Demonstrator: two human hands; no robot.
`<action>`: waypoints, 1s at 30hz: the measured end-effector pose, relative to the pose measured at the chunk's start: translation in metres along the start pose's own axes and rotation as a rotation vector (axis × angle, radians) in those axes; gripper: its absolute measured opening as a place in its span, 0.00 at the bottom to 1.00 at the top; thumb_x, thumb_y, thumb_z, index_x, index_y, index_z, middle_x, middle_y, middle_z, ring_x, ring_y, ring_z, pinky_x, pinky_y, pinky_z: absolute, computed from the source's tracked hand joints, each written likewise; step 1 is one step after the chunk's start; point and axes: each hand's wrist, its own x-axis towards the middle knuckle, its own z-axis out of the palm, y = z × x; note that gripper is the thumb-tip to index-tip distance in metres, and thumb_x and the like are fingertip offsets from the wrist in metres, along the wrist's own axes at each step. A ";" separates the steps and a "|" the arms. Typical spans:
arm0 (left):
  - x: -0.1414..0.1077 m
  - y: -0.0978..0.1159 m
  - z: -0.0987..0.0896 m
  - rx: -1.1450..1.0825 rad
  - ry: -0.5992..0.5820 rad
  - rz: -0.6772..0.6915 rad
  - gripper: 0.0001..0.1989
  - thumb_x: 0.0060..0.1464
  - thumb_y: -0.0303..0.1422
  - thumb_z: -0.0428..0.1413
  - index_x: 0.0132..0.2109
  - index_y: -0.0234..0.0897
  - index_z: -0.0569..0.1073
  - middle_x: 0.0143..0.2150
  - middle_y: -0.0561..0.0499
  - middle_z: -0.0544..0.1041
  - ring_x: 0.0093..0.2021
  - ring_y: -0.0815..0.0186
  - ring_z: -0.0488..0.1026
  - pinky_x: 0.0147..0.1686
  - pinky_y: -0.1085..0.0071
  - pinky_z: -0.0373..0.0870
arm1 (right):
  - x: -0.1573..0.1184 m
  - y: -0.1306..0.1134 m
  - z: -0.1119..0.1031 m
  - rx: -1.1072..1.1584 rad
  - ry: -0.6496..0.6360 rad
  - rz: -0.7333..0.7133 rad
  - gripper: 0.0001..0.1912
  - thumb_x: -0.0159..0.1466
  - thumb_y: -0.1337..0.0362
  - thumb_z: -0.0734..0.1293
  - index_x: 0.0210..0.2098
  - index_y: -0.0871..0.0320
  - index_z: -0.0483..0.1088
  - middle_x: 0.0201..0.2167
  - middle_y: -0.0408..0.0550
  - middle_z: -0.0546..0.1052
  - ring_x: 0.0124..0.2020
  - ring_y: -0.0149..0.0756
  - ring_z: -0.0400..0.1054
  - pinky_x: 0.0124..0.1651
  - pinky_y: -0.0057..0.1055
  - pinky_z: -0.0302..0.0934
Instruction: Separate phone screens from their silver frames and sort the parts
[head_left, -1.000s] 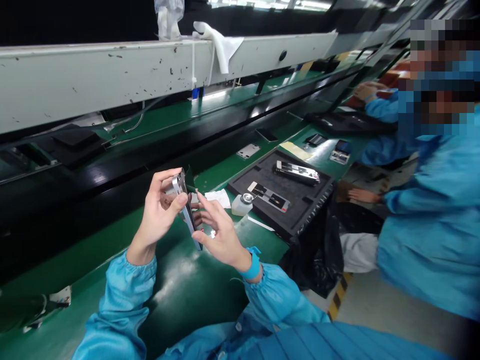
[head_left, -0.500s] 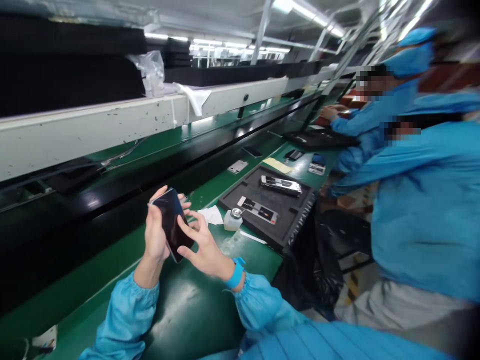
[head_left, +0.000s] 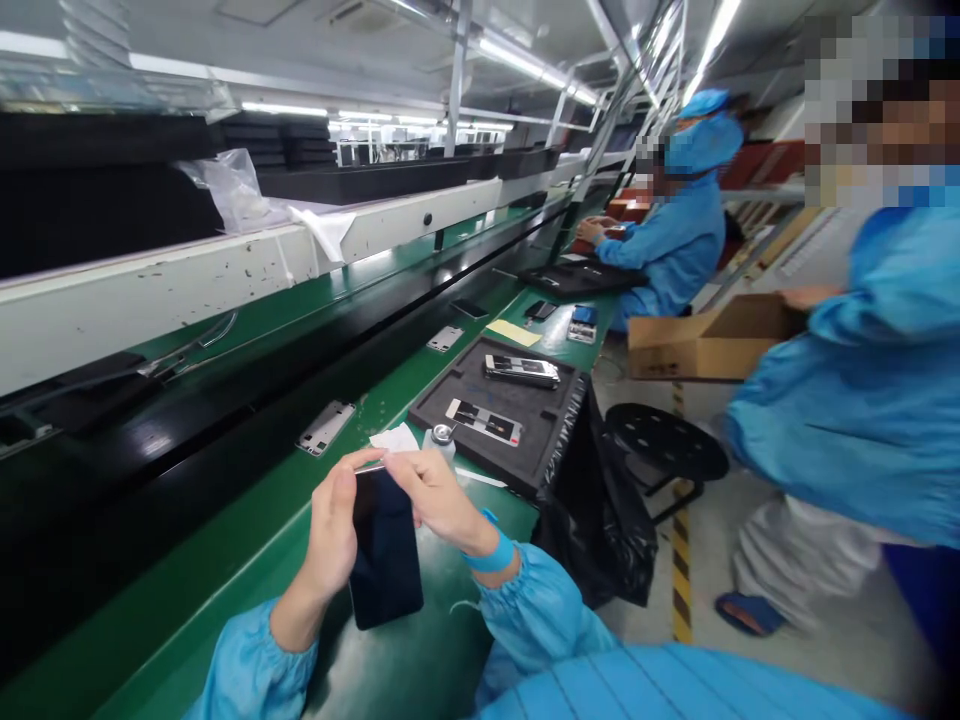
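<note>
A dark-screened smartphone [head_left: 386, 555] is held between my two hands above the green bench. My left hand [head_left: 334, 520] grips its left side and upper edge. At the upper right corner, my right hand [head_left: 435, 495] pinches the phone with thumb and fingers; some fingertips are hidden behind it. Just past my hands stand a small pump bottle [head_left: 441, 440] and a white wipe [head_left: 395, 438]. A bare metal phone frame [head_left: 325, 428] lies farther left on the bench.
A black foam tray [head_left: 465, 370] holds several phone parts, with a black bag [head_left: 592, 520] hanging beside it. A white strip [head_left: 480, 478] lies before the tray. Another person [head_left: 847, 370] stands right with a cardboard box [head_left: 697, 345]; a round stool [head_left: 667, 442] is nearby.
The phone has come lower and stands more upright in view. My right hand has gone from touching the screen to pinching the top corner. The person at right now stands with a box.
</note>
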 end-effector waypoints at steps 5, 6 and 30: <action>0.006 -0.001 0.006 0.150 0.058 0.057 0.26 0.64 0.59 0.61 0.41 0.40 0.86 0.46 0.44 0.87 0.52 0.50 0.83 0.59 0.57 0.75 | 0.014 -0.003 -0.002 -0.044 0.041 -0.074 0.42 0.65 0.23 0.62 0.25 0.58 0.74 0.20 0.44 0.71 0.23 0.32 0.62 0.25 0.30 0.55; 0.008 -0.002 0.006 0.156 0.041 0.048 0.27 0.63 0.61 0.61 0.41 0.40 0.86 0.46 0.44 0.87 0.51 0.50 0.83 0.59 0.57 0.75 | 0.016 -0.002 -0.005 -0.037 0.000 -0.039 0.44 0.66 0.22 0.59 0.24 0.58 0.73 0.17 0.43 0.69 0.21 0.32 0.61 0.24 0.30 0.55; 0.023 0.022 -0.032 -0.572 0.268 0.000 0.27 0.65 0.58 0.62 0.55 0.41 0.75 0.47 0.42 0.88 0.35 0.57 0.87 0.35 0.62 0.86 | -0.035 0.065 0.032 0.104 -0.363 0.229 0.38 0.59 0.27 0.72 0.19 0.55 0.66 0.12 0.41 0.66 0.13 0.28 0.58 0.17 0.27 0.54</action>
